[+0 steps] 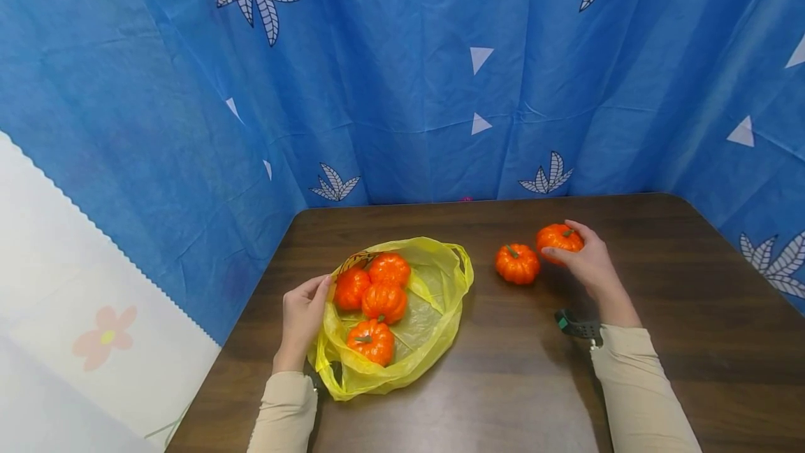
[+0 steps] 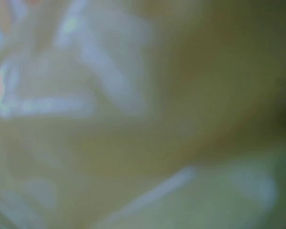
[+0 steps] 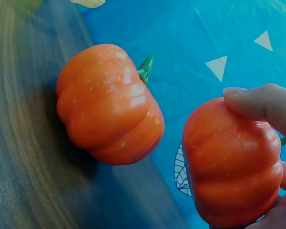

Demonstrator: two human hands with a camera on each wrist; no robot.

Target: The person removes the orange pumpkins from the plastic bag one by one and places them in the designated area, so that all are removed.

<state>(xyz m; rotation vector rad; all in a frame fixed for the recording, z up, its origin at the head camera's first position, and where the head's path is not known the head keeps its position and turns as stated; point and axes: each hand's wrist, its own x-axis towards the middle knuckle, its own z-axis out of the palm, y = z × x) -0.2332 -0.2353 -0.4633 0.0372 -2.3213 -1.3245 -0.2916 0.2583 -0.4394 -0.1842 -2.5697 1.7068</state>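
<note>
A yellow plastic bag (image 1: 434, 351) lies with its mouth spread on the left half of the table. Inside it are several small orange pumpkins (image 1: 385, 300) with green stems. My left hand (image 1: 303, 319) pinches the bag's left rim between thumb and fingers. At the right, my right hand (image 1: 594, 264) grips a pumpkin (image 1: 557, 236), thumb on one side and fingers on the other. The right wrist view shows this held pumpkin (image 3: 232, 167) close up, beside another pumpkin (image 3: 107, 105) standing on the table. Only blurred yellow plastic (image 2: 133, 148) fills the left wrist view.
The dark wooden table (image 1: 503, 383) ends at a blue curtain (image 1: 409, 89) with white leaf prints behind it. A white cloth (image 1: 75, 299) with a flower hangs at the left. A dark wristband (image 1: 578, 327) is on my right wrist.
</note>
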